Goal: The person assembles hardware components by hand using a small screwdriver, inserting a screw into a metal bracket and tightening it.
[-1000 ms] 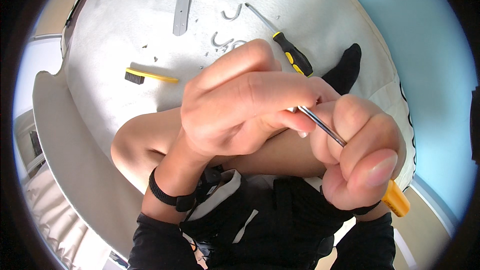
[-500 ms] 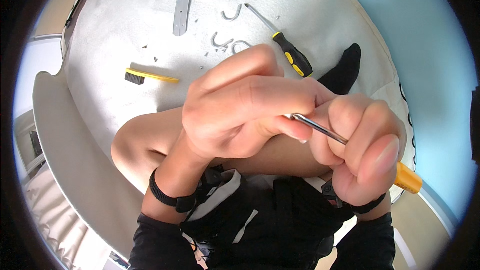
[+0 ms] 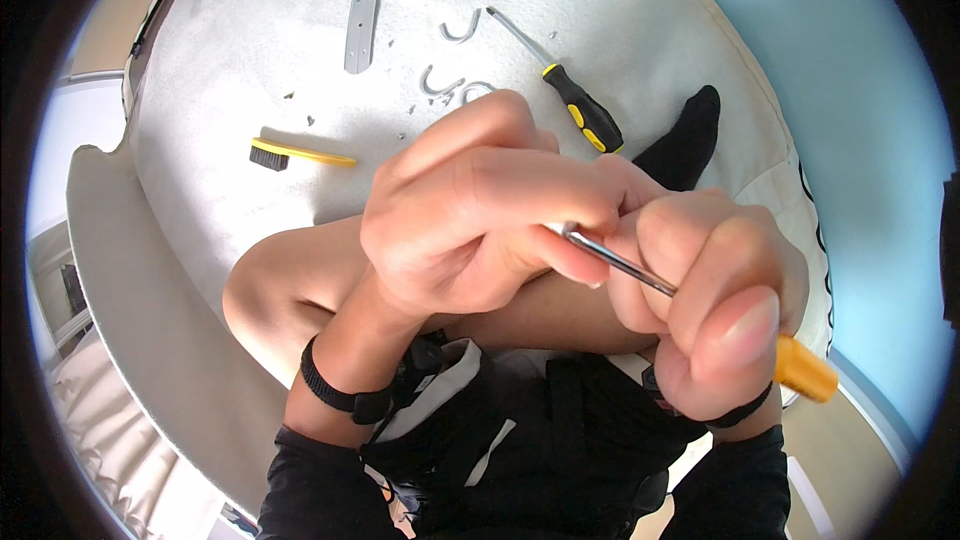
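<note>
Near right, the fingers of the right hand gripped a yellow-handled tool; at its tip, the left hand's fingers pinched a small, mostly hidden piece. Hooks lay farther away.

Yellow brush, blue wall, white cover

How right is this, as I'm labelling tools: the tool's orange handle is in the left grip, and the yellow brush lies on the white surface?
Wrong side: the head view shows the tool's orange handle in the right grip. The yellow brush does lie on the white surface.
</note>
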